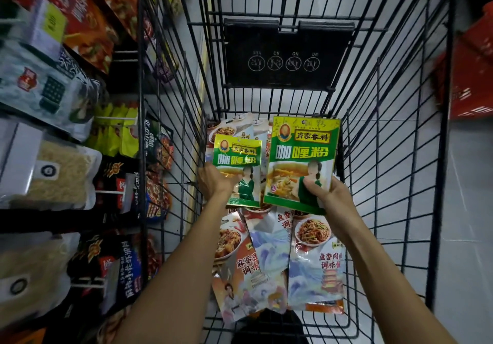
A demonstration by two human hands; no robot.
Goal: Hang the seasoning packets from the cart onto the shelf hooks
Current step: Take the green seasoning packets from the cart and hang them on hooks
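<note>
I look down into a black wire cart. My left hand grips a green and yellow curry powder packet by its lower left side. My right hand holds a second, nearer curry powder packet by its bottom right corner, thumb on its front. Both packets are upright above the cart floor. Beneath them lie several pale blue and orange seasoning packets flat on the cart bottom. Shelf hooks with hanging packets are on the left.
The shelf on the left is crowded with hanging bags: noodle bags, black and red spice packets, green packets. A black child-seat flap closes the cart's far end. Red boxes sit on the tiled floor at right.
</note>
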